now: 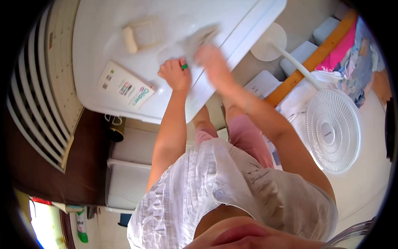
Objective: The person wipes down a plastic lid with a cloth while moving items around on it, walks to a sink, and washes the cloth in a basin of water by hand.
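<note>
Smooth plastic and crinkled cloth now seen!
A soft gloss is caught on the white plastic table (97,31); printed card is shown by the box (125,86), ribbed plastic by the fan (333,130), smooth wood by the rail (331,40), matt, wrinkled cloth by the shirt (182,178); the green piece (184,66) is too small to be judged.

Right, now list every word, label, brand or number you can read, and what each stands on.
"Child…": teal letters on the printed white box; the ending is uncertain, and its other print is too small and blurred.
Label on the hub of the white fan: too small to read.
Markings on the green-and-white bottle: too small to read.
I can make out no other text.
</note>
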A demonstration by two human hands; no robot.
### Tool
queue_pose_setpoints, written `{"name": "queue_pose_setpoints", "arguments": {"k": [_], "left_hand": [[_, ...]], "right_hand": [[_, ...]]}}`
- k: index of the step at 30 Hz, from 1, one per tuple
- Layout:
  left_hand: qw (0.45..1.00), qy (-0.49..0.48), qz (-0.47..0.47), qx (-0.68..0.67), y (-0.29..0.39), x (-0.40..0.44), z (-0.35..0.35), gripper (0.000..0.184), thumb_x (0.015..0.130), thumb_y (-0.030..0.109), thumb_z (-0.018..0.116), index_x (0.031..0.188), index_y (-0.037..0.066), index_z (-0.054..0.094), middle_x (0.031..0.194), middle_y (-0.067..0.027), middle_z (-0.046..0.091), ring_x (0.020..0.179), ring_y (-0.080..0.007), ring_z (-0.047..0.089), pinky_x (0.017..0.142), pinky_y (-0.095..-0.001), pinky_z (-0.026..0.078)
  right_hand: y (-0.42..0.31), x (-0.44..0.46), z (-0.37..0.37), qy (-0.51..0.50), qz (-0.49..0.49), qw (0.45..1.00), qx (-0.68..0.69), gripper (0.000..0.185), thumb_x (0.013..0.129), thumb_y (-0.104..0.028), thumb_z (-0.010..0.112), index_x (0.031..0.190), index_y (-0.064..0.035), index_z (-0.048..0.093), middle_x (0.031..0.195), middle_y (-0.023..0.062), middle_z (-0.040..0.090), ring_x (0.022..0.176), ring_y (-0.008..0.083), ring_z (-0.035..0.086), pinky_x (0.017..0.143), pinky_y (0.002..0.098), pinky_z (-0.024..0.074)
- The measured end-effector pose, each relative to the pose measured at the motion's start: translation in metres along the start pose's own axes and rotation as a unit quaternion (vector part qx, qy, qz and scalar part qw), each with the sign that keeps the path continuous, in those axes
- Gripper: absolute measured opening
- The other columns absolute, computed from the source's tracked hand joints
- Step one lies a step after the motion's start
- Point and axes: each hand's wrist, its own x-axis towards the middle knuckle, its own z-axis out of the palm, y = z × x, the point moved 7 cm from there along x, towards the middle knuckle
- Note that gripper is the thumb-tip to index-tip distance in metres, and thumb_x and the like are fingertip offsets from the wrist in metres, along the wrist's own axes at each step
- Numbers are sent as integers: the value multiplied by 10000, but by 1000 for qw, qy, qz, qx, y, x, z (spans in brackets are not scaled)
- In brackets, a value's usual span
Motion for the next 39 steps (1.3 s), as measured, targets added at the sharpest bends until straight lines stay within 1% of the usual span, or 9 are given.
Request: {"name": "queue_pose_setpoints", "arguments": {"k": [5,7,9,10,15,17,21,26,39], "left_hand": [[1000,5,2,7,-5,-1,7,115,835,119,663,791,135,558,847,-50,496,849,-289,457,777,-454,310],[1000,16,9,19,-2,0,8,129,854,138,664,786,133,555,841,-49,493,843,-287,453,774,-452,312],[998,37,22,36,0,1,4,173,901,187,662,779,128,554,823,-48,485,826,-281,441,768,-448,317],[998,35,25,37,0,0,4,173,901,187,662,779,128,554,823,-48,485,826,-281,441,768,-448,317],[999,24,10,31,3,2,4,195,933,226,616,786,107,568,834,-71,520,849,-321,467,760,-473,313],[999,26,13,37,2,3,3,185,927,218,617,786,108,568,833,-72,521,848,-322,470,756,-474,314],[999,24,4,44,3,3,4,146,902,182,627,790,110,568,840,-74,530,852,-326,478,755,-476,316],[999,16,21,30,0,-2,2,122,897,169,630,813,105,568,851,-75,536,860,-330,484,760,-477,318],[998,18,-2,55,2,4,0,168,904,168,639,781,96,551,843,-95,528,840,-334,478,755,-482,322]], "right_hand": [[-8,0,-16,-88,-98,979,-158,377,891,-84,533,1265,-60,570,1415,158,498,1331,316,462,1118,479,343],[34,44,-65,36,-83,973,-214,344,895,-70,510,1233,-72,572,1317,161,553,1207,328,532,998,494,411],[96,99,-127,31,124,957,-259,358,864,-66,546,1214,6,561,1145,194,576,986,382,547,815,504,429],[88,127,-171,200,59,935,-287,433,929,-81,520,1346,33,492,1441,271,433,1306,438,439,1115,500,338],[77,104,-164,255,130,905,-316,377,943,-89,487,1285,63,526,1271,273,545,1174,454,509,1032,485,397],[68,67,-120,238,115,902,-341,424,827,-72,604,1231,44,550,1155,242,559,994,425,538,835,509,441],[-11,-12,-31,111,147,938,-293,501,838,-5,554,1317,118,479,1316,323,466,1189,515,470,1073,575,366],[-48,-53,21,7,191,958,-214,576,878,-82,581,1400,91,409,1372,290,437,1307,414,436,1123,576,292],[108,133,-183,265,93,914,-292,455,834,-36,557,1285,24,541,1295,227,526,1207,388,488,1048,513,374]]}}
